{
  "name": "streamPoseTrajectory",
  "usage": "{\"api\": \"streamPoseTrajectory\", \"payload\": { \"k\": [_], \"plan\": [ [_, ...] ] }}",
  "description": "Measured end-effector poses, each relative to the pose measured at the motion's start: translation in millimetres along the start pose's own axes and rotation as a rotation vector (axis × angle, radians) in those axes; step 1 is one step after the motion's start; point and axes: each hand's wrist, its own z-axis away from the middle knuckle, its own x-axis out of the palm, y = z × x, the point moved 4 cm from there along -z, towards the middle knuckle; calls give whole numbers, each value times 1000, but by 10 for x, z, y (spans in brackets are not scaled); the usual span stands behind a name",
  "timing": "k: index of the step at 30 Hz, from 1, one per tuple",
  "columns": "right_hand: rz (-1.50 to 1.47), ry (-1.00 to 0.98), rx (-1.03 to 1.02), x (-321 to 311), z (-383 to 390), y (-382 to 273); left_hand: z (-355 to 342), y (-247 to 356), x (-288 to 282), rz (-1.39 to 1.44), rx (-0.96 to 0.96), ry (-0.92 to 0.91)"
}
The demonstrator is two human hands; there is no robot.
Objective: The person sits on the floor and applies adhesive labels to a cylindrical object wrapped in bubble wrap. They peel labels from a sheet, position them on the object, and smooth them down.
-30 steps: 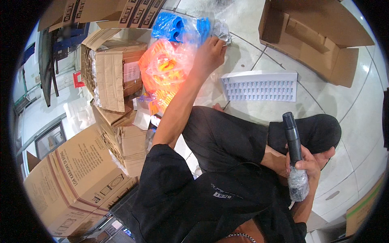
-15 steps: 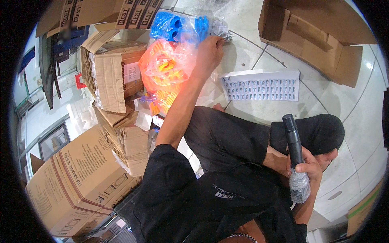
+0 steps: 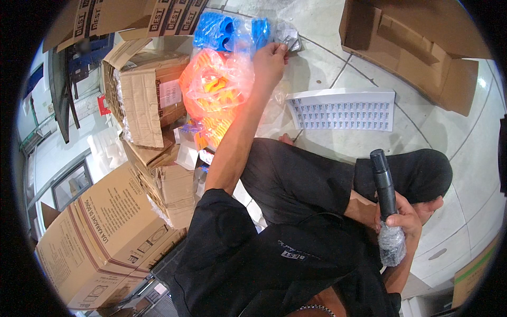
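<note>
While our right hand grips the microphone at near right, we judge it stiff, slippery, best held mid-handle, but cannot tell whether our narrowed left hand holds the far grey packets.

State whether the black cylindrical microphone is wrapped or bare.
Partly wrapped: crinkled clear plastic covers one end; the black shaft shows bare.

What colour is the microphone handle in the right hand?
The microphone handle is black; the head view shows it best.
</note>
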Motion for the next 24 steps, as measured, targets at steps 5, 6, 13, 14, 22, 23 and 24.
{"api": "streamPoseTrajectory", "payload": {
  "k": [5, 6, 13, 14, 22, 23, 24],
  "plan": [
    [3, 43, 4, 19, 5, -14, 47, 243, -18, -307, 531, 141],
    [-3, 44, 4, 20, 7, -6, 25, 251, -25, -324, 579, 137],
    [-13, 29, 17, 0, -6, 9, -161, 221, -56, -379, 651, 6],
    [-10, 26, 21, -7, -10, 16, -179, 212, -61, -373, 636, -7],
    [8, 60, 66, -25, -3, 13, -208, 229, -17, -368, 676, -45],
    [9, 62, 64, -26, -6, 13, -206, 235, -12, -370, 674, -43],
    [8, 62, 61, -26, -11, 10, -207, 242, -5, -372, 673, -42]
  ]
}}
